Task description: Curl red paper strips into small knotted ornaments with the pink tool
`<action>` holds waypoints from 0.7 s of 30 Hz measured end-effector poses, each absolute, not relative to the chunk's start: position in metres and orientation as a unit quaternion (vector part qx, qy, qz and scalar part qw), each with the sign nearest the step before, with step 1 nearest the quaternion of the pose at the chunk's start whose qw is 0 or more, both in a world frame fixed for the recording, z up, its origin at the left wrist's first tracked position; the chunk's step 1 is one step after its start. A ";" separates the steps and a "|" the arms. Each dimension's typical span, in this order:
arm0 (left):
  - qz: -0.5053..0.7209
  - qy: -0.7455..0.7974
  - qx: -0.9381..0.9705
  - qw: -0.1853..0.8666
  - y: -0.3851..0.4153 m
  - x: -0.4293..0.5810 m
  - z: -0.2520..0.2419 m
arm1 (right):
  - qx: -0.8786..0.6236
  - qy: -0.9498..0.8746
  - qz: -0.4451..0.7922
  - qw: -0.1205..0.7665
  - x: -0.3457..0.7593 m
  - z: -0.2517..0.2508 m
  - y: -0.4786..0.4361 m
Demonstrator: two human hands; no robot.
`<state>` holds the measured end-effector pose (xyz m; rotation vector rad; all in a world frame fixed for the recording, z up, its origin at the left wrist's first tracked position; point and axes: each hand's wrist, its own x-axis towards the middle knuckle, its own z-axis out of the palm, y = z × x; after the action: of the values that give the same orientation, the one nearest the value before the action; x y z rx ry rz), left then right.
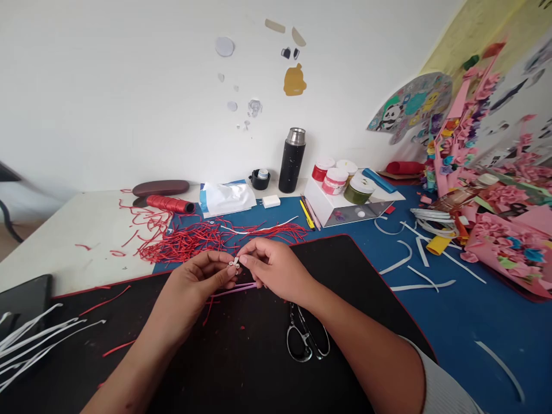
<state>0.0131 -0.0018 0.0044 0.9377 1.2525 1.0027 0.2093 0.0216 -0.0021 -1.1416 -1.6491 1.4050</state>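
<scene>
Between the fingertips of both hands is a small white looped cord knot. My left hand pinches it from the left, thumb against forefinger. From the other side my right hand grips its edge with thumb and forefinger. Under the fingers lies a thin purple tool on the black mat; its ends are partly hidden by the hands. A pair of scissors rests on the mat beside my right forearm, blades mostly covered by the wrist.
Behind the hands spreads a heap of red cord pieces near a red spool. White strips lie at left. A black flask, jars on a white box and pink paper flowers stand farther back and right.
</scene>
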 end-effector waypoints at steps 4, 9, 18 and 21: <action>0.437 0.530 0.378 0.620 -0.001 0.013 0.002 | -0.445 -0.657 0.506 0.337 0.209 -0.001 0.020; 0.435 0.520 0.369 0.636 -0.001 0.011 -0.001 | -0.459 -0.707 0.421 0.334 0.210 0.001 0.019; 0.420 0.515 0.363 0.653 0.001 0.007 -0.005 | -0.448 -0.784 0.305 0.303 0.212 0.003 0.018; 0.414 0.516 0.365 0.655 0.000 0.006 -0.006 | -0.448 -0.799 0.282 0.286 0.213 0.004 0.017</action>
<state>0.0063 0.0005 -0.0065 0.8265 1.1700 0.9374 0.2134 0.0172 0.0037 -1.1977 -2.1355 0.7526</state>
